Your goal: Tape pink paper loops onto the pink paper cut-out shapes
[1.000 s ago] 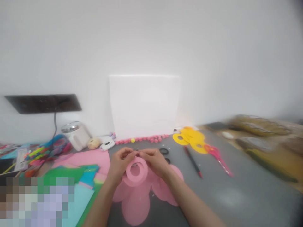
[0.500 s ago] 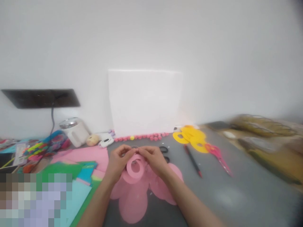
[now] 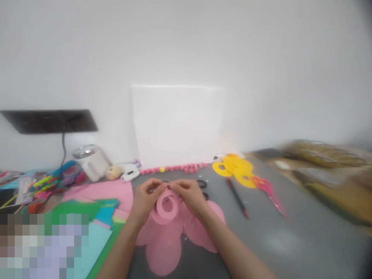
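Note:
My left hand (image 3: 149,197) and my right hand (image 3: 187,197) meet fingertip to fingertip over the grey table. Between them they pinch the upper edge of a pink paper ring (image 3: 167,221), which hangs below the fingers with its round hole showing. The exact spot of the pinch is blurred. Under the ring and my wrists lie several pink paper circles (image 3: 163,255), partly overlapping. Just beyond my right hand, the black handles of a pair of scissors (image 3: 202,184) stick out; the rest is hidden.
Yellow paper rings (image 3: 236,167), a black pen (image 3: 238,199) and pink scissors (image 3: 270,193) lie to the right. Coloured paper sheets (image 3: 78,209) spread on the left. A row of pink rolled pieces (image 3: 174,168) lines the foot of a white board (image 3: 178,124) against the wall.
The pink ring has tilted or shifted very slightly between my fingers. Both hands hold nearly the same place.

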The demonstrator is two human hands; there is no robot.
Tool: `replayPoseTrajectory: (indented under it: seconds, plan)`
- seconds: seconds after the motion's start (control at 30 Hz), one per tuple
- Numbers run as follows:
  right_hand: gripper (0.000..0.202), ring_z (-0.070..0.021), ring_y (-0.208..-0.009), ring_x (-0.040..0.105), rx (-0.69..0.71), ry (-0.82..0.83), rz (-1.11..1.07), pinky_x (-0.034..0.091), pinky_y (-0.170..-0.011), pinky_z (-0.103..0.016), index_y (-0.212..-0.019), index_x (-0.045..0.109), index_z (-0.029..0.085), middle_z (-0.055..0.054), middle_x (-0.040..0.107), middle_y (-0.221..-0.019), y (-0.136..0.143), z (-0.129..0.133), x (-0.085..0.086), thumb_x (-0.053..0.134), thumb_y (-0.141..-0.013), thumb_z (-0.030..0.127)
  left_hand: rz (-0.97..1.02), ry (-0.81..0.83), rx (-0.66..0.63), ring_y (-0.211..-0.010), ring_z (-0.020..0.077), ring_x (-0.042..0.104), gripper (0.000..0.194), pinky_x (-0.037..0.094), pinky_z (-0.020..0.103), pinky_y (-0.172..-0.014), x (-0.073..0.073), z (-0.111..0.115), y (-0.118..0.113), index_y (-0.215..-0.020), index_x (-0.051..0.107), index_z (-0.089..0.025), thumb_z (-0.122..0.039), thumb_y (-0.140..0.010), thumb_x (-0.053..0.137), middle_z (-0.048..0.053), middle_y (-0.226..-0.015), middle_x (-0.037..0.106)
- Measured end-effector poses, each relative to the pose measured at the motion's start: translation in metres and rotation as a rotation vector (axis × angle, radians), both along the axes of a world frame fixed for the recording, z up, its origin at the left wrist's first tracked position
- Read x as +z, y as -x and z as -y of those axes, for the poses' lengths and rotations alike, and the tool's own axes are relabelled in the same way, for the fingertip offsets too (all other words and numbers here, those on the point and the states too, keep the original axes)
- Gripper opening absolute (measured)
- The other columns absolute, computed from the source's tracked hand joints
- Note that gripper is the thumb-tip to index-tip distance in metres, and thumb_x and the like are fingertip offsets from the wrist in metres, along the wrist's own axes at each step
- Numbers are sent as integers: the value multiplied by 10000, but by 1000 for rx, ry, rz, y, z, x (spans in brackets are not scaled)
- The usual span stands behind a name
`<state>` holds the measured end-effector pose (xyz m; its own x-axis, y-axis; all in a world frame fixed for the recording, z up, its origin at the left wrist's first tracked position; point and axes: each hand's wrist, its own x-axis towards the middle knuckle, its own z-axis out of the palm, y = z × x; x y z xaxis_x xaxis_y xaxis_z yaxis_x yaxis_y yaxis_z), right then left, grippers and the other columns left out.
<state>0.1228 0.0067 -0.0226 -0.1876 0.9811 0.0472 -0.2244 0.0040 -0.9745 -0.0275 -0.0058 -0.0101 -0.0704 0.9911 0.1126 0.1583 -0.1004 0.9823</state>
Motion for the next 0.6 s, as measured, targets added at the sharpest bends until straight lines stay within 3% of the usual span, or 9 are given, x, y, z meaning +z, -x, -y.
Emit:
replayPoseTrajectory:
  seconds: [0.17,0.37,0.6]
  plan:
    - [162,-181,-700,650,-26,19,-39,509,-660,-283,-679,722,159,-56,717,-732,0,-1,-1,750,-616,305,51,25,-25,-627,135,557,236,441,225,-564,-1,1,-1,-706,643,-156,-386,-681,694,15,-698,635]
    - [437,-226,-914,664,76,60,-176,508,-839,-353,-1005,663,186,-79,715,-958,-4,-1,0,783,-594,276,82,37,-25,-660,140,559,225,433,219,-572,0,1,1,-698,650,-154,-374,-685,693,21,-706,643]
    - [414,-252,-935,662,85,39,-165,496,-876,-390,-987,659,155,-104,713,-952,-4,-2,-3,770,-613,293,14,45,-13,-632,131,543,244,425,214,-543,0,-1,-1,-689,647,-144,-383,-679,693,31,-707,640]
